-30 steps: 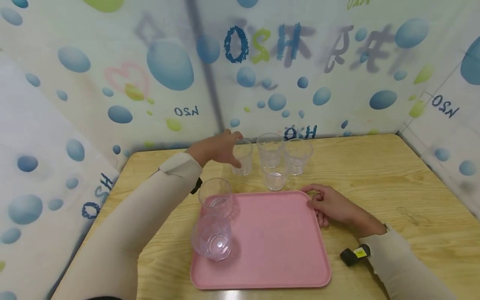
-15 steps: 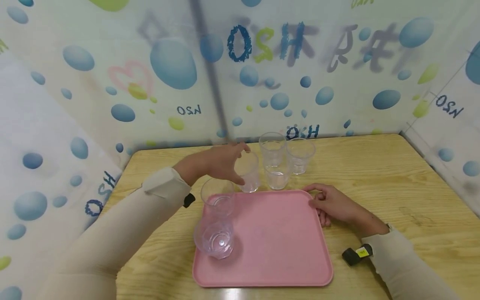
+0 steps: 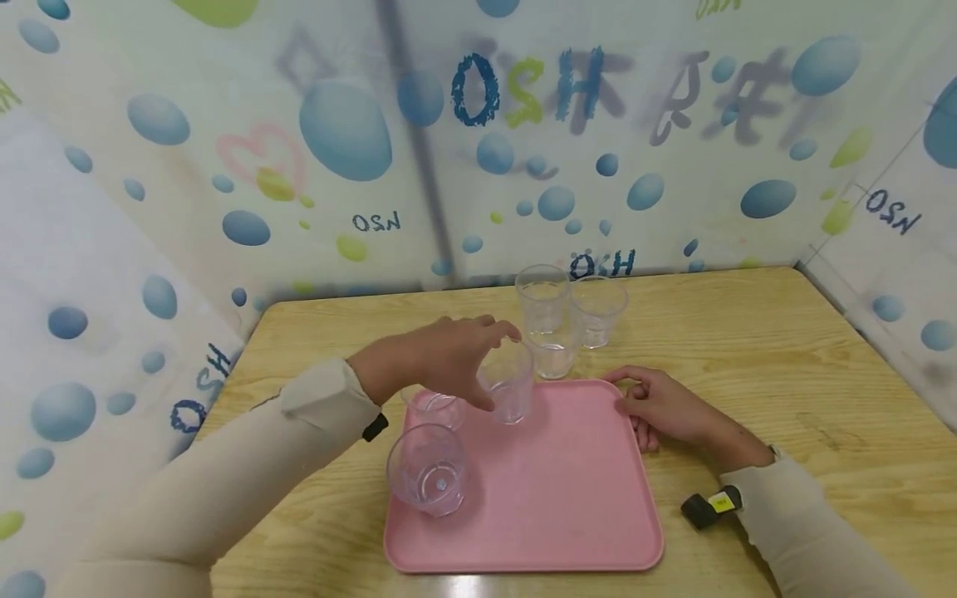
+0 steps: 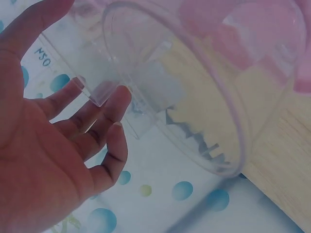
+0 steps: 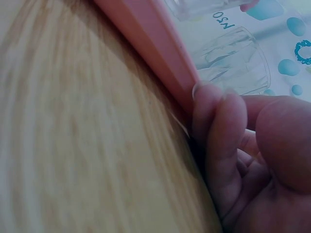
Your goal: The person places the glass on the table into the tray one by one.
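Note:
My left hand (image 3: 444, 357) grips a clear plastic cup (image 3: 512, 386) between thumb and fingers, upright over the far edge of the pink tray (image 3: 561, 490). In the left wrist view its clear wall (image 4: 73, 58) shows between thumb and fingertips, and another cup's wide rim (image 4: 233, 121) fills the foreground. Two cups stand along the tray's left side: a near one (image 3: 428, 477), and one behind it (image 3: 437, 413) partly hidden by my left hand. My right hand (image 3: 665, 407) holds the tray's far right corner, fingertips at the rim (image 5: 182, 73).
Beyond the tray, three more clear cups stand close together: a tall one (image 3: 542, 291), one to its right (image 3: 601, 303) and a nearer one (image 3: 555, 357). The wooden table (image 3: 785, 365) meets a patterned wall covering (image 3: 493, 199) at the back and sides.
My left hand has closed on a cup behind the tray and brought it nearer and slightly right, over the tray's far edge. My right hand has stayed at the corner.

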The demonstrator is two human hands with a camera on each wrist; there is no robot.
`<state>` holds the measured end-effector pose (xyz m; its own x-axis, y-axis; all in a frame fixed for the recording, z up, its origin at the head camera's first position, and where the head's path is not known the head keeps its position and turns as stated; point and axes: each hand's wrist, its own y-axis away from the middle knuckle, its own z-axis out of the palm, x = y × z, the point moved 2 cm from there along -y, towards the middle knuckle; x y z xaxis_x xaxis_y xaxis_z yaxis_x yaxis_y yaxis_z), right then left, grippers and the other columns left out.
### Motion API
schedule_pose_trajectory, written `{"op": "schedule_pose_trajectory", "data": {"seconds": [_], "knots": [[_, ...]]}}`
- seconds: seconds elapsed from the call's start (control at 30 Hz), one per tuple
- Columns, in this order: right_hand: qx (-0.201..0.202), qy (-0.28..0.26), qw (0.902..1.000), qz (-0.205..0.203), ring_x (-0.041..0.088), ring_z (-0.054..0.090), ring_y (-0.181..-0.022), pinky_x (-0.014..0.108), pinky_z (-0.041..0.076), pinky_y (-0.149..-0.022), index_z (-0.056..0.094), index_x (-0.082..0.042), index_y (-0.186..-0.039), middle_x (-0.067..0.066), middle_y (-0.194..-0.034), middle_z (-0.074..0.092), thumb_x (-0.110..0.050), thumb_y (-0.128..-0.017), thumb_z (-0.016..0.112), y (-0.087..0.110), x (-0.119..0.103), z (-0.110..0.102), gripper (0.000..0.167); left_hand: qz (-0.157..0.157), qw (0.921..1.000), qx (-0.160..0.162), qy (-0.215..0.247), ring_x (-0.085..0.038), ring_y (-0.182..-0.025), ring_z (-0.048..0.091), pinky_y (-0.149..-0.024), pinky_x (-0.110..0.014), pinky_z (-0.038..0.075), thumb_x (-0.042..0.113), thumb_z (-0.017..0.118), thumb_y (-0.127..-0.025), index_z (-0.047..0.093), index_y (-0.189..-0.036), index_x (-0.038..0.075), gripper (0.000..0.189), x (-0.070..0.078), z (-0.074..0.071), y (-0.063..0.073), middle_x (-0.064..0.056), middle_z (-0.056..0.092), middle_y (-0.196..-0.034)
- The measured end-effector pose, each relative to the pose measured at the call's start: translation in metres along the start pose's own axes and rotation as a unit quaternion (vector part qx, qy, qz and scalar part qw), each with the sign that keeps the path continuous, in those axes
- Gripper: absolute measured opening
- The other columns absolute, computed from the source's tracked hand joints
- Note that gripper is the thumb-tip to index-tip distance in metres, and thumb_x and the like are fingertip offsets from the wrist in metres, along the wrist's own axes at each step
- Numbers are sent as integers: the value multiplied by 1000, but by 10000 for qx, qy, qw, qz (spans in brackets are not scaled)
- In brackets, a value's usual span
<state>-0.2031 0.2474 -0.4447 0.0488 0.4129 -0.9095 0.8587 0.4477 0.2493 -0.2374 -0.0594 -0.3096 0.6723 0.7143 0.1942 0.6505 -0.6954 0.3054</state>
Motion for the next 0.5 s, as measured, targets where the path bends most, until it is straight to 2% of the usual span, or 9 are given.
{"op": "schedule_pose_trajectory", "data": {"seconds": [0.17,0.37,0.5], "knots": [[10,31,10000,21,14,59,-45,34,55,-44,44,-3,-144,8,-70,59,-12,-103,54,0,0,1,43,63,9998,-74,-201,-20,-122,58,-105,-59,41,44,86,-76,35,-150,21,93,4,6,2,-7,54,-138],[58,62,10000,50,15,59,-45,35,55,-43,45,-4,-144,9,-70,59,-13,-103,55,0,0,0,43,204,9989,5,-411,-20,-117,59,-103,-59,43,44,87,-75,38,-149,21,92,6,13,1,-7,56,-132],[79,61,9999,46,16,59,-45,35,54,-43,45,-4,-143,9,-70,59,-13,-102,55,-1,1,0,43,213,9987,29,-470,-21,-121,58,-104,-59,42,45,87,-74,38,-149,21,92,6,17,0,-7,56,-133]]}}
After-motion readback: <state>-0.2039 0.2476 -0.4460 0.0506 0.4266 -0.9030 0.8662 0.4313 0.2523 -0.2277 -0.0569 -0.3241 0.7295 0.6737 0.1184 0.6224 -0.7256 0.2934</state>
